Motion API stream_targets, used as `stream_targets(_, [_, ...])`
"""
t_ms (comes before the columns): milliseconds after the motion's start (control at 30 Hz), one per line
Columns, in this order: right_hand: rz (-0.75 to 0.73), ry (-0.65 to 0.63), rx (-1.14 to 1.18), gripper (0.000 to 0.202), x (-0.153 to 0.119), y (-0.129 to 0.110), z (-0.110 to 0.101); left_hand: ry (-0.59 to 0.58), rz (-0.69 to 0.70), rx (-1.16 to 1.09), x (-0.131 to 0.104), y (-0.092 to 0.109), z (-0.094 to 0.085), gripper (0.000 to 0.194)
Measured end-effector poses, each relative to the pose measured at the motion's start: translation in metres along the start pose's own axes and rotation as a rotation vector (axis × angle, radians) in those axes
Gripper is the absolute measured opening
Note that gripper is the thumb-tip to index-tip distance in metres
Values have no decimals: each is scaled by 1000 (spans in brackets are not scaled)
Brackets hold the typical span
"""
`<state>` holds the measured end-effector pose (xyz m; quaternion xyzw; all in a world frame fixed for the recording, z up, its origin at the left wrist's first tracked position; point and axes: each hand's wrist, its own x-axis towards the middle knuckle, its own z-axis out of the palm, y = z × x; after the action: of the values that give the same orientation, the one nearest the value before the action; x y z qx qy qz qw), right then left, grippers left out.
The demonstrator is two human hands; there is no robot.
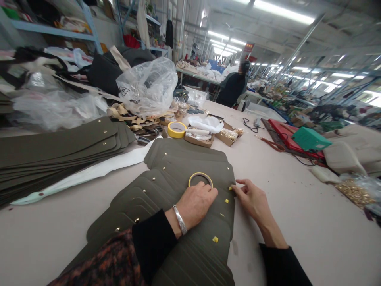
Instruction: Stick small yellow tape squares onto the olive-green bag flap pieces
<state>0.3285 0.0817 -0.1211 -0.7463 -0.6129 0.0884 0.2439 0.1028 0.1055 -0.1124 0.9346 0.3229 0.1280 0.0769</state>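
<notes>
Dark olive panels [175, 194] lie overlapped in a fanned stack on the table, with small metal studs along their edges. My left hand [195, 204], palm down over the stack, is closed on a thin roll of yellow tape [201, 174]; its fingertips are partly hidden. At the stack's right edge, my right hand [253, 202] has thumb and fingertips closed at a small piece of yellow tape [230, 188]. Nearer to me, more yellow tape bits [215, 239] stick to the panels along that same side.
A second olive stack [59, 149] and a white strip [98, 171] lie to the left. Behind are a thicker yellow tape roll [176, 130], small boxes [199, 137] and a clear plastic bag [149, 87]. A green box [311, 139] stands right; a person [232, 89] sits farther back.
</notes>
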Motion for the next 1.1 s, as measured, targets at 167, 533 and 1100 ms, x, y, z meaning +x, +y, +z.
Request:
stream_targets(167, [-359,-28,-27,22,-8,5,1,23,-50,-43,0,-1,3,13])
stream_targets(533, [-56,-223,-127,19,20,-11,2,-40,-22,-13,30,-7,-13,20])
stream_targets(1100, [-44,-294,243,20,-10,-12,-15,103,142,-296,20,-19,-22,19])
